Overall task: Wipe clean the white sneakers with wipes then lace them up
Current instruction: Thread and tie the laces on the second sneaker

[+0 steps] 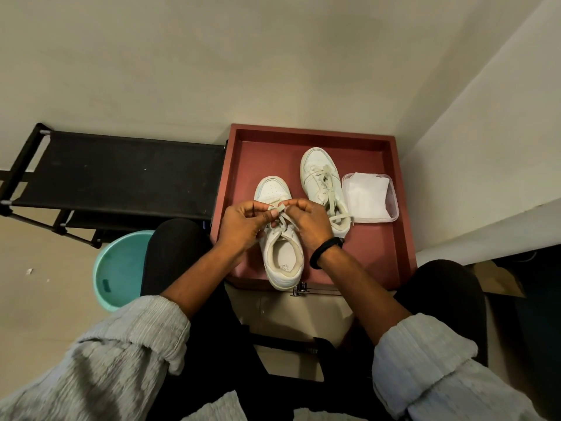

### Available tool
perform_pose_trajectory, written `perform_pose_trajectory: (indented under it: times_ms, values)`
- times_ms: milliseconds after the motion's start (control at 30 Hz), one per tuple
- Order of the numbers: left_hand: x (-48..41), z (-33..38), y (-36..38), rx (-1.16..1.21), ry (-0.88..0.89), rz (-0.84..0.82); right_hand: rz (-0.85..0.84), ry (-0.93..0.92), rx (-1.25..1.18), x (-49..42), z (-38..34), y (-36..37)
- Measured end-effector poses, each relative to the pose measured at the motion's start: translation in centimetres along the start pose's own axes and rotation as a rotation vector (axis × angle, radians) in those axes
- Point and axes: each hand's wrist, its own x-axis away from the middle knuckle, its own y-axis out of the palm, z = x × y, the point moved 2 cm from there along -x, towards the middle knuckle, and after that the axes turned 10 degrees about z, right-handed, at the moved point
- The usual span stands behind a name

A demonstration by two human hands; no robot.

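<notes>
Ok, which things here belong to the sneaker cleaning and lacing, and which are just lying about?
In the job: near sneaker; its lace, pinched by left hand and right hand; far sneaker; wipes tub; tray under them.
Lying about: rack and bucket, both left of the tray.

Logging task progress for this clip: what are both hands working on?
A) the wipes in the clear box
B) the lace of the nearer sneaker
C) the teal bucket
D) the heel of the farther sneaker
B: the left hand and right hand both pinch the lace above the nearer sneaker.
</notes>
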Motion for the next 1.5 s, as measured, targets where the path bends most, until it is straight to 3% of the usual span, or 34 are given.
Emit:
perform_pose_trajectory:
  times_ms: [400, 633, 700, 800, 967, 1100, 1300, 1400, 1500]
  values:
    - [-0.1, 0.3, -0.3, -0.085, -0.014, -0.082, 0.132, -0.039, 0.068, -0.4, 0.8, 1.0]
    - [-0.3, 0.4, -0.4, -0.119, 0.028, -0.015, -0.023, -0.183, 0.267, 0.6, 0.5, 1.2]
    - [-0.5, 0.2, -0.5, -0.142, 0.039, -0.012, 0.000, -0.245, 0.351, 0.9, 0.4, 1.3]
    - [-0.9, -0.1, -0.4, -0.241, 0.131, -0.028, 0.060, -0.282, 0.413, 0.6, 0.5, 1.3]
    - [-0.9, 0.1, -0.1, -0.535, 0.388, 0.038, 0.006, -0.292, 0.495, 0.2, 0.4, 1.3]
    - [-0.7, 0.2, 0.0, -0.568, 0.489, 0.079, -0.034, -0.273, 0.544, -0.2, 0.3, 1.1]
    - [-0.8, 0.0, 0.1, -0.472, 0.403, 0.061, -0.082, -0.245, 0.607, -0.6, -0.1, 0.6]
    - [-1.1, -0.2, -0.1, -0.273, 0.163, 0.063, -0.009, -0.324, 0.668, -0.1, -0.4, 0.2]
    - [-0.9, -0.3, -0.3, -0.085, -0.078, 0.093, 0.130, -0.537, 0.749, 1.1, -1.5, -0.5]
